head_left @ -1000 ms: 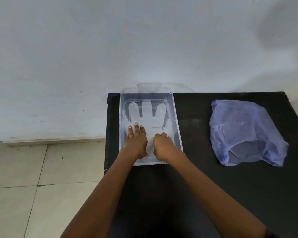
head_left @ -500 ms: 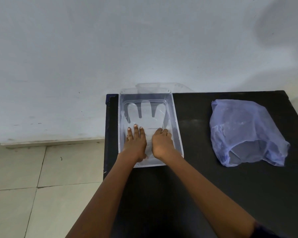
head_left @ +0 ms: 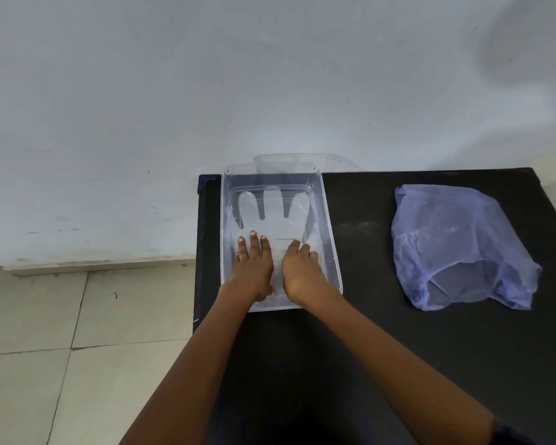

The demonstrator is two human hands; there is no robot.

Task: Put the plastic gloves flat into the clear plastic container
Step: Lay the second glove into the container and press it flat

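A clear plastic glove [head_left: 272, 216] lies flat on the bottom of the clear plastic container [head_left: 330, 239], its fingers pointing to the far wall. The container stands at the table's far left corner. Both my hands rest inside it on the glove's cuff end. My left hand [head_left: 253, 266] lies palm down with its fingers stretched out on the glove. Beside it, my right hand [head_left: 302, 271] presses down too, its fingers a little bent. Neither hand grips anything. The glove's cuff is hidden under my hands.
A crumpled blue plastic bag [head_left: 456, 242] lies on the black table [head_left: 366, 332] to the right, its mouth facing me. A clear lid [head_left: 289, 159] leans on the wall behind the container. The table's left edge drops to a tiled floor [head_left: 77, 332].
My right hand went from a closed fist to fingers laid on the glove. Both hands have slid slightly forward along the glove. The bag has not moved.
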